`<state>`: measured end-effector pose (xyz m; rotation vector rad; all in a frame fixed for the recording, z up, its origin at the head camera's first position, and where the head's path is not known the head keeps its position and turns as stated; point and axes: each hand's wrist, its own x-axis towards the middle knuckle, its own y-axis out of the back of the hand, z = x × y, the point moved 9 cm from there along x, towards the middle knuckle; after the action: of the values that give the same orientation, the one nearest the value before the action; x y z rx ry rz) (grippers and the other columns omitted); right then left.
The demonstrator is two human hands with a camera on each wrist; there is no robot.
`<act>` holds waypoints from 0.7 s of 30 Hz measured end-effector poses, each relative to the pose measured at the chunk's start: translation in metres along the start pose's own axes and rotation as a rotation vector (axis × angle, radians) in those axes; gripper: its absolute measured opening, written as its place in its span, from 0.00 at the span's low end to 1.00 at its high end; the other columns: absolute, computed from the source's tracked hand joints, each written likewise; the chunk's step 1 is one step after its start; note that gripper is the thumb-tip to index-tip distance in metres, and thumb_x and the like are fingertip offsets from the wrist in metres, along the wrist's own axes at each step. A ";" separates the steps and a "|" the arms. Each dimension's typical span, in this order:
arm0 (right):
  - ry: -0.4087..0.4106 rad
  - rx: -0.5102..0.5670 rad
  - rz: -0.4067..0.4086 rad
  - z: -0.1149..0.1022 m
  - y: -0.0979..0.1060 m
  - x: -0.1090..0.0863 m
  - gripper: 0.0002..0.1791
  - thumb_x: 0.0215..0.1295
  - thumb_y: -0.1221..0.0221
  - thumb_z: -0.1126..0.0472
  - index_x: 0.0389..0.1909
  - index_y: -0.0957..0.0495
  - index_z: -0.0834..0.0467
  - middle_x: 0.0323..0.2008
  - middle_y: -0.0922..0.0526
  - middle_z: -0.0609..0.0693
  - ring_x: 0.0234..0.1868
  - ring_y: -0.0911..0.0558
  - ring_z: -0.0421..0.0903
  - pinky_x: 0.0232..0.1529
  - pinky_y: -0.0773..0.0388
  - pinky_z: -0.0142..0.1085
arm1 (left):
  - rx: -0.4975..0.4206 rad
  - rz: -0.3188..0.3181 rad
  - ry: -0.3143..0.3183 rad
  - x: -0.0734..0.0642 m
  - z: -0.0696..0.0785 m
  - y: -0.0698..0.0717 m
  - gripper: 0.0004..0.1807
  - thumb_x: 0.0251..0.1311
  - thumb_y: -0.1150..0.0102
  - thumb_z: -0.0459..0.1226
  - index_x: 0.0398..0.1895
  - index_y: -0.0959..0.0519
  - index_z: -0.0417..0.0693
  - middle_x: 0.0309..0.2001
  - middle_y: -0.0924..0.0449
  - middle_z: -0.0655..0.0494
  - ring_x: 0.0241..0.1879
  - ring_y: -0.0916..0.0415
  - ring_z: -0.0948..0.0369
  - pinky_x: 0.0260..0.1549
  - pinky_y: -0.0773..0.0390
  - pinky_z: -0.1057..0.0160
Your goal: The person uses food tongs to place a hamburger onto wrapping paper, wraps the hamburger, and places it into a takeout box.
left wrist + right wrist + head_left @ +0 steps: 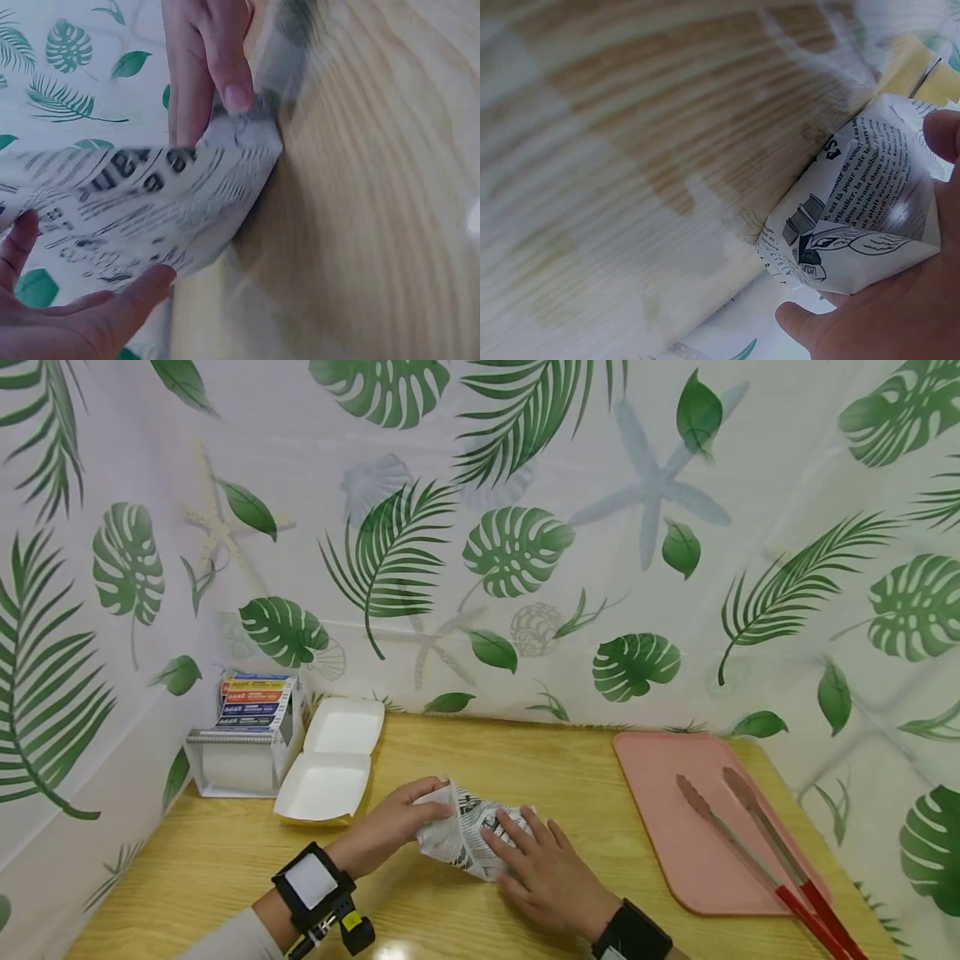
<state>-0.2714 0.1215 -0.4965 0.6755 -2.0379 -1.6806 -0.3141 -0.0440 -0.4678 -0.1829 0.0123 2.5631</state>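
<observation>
A crumpled, folded packet of newsprint-patterned wrapping paper (468, 831) is between both hands over the wooden table, its contents hidden. My left hand (393, 827) pinches the packet's left end, thumb on the near face. My right hand (551, 872) lies over the right end with its fingers spread and fairly straight. In the left wrist view, the left thumb (146, 289) rests against the printed paper (142, 210), and the right hand (210, 67) comes in from the top. The right wrist view shows folded paper (862, 210) against the right palm, with the thumb (799, 322) apart from it.
An open white takeout box (326, 785) stands at the left, beside a dispenser (243, 735) with colourful labels and a white roll. On the right, red-handled tongs (772, 860) lie across a pink tray (660, 802). A leaf-patterned sheet (517, 568) hangs behind the table.
</observation>
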 end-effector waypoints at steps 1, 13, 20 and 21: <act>0.000 -0.006 0.006 0.000 0.000 0.000 0.30 0.80 0.53 0.46 0.79 0.41 0.46 0.79 0.44 0.53 0.78 0.48 0.63 0.69 0.44 0.67 | -0.042 -0.009 -0.004 0.001 -0.003 -0.002 0.22 0.76 0.49 0.44 0.63 0.29 0.37 0.63 0.27 0.44 0.57 0.26 0.56 0.54 0.25 0.58; -0.005 0.015 0.037 -0.002 0.006 -0.002 0.30 0.78 0.50 0.47 0.78 0.38 0.48 0.78 0.40 0.55 0.77 0.45 0.65 0.68 0.43 0.68 | -0.576 0.243 -0.026 0.002 -0.045 -0.008 0.32 0.80 0.75 0.53 0.72 0.43 0.38 0.62 0.31 0.55 0.59 0.33 0.63 0.60 0.35 0.62; -0.009 0.037 0.014 -0.004 0.004 -0.001 0.31 0.79 0.51 0.47 0.78 0.39 0.48 0.78 0.41 0.54 0.78 0.46 0.65 0.69 0.44 0.68 | -0.656 0.136 0.004 0.011 -0.034 -0.038 0.43 0.74 0.68 0.65 0.79 0.49 0.44 0.73 0.43 0.51 0.73 0.48 0.55 0.72 0.50 0.54; -0.010 0.040 0.010 -0.004 0.004 -0.001 0.31 0.79 0.51 0.47 0.78 0.40 0.48 0.78 0.42 0.55 0.78 0.46 0.65 0.69 0.44 0.68 | -0.632 0.100 0.012 0.012 -0.032 -0.043 0.45 0.74 0.69 0.66 0.81 0.53 0.45 0.77 0.50 0.49 0.76 0.54 0.53 0.75 0.55 0.51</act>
<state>-0.2689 0.1191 -0.4923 0.6700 -2.0831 -1.6445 -0.2963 -0.0026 -0.4993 -0.4410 -0.8050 2.5812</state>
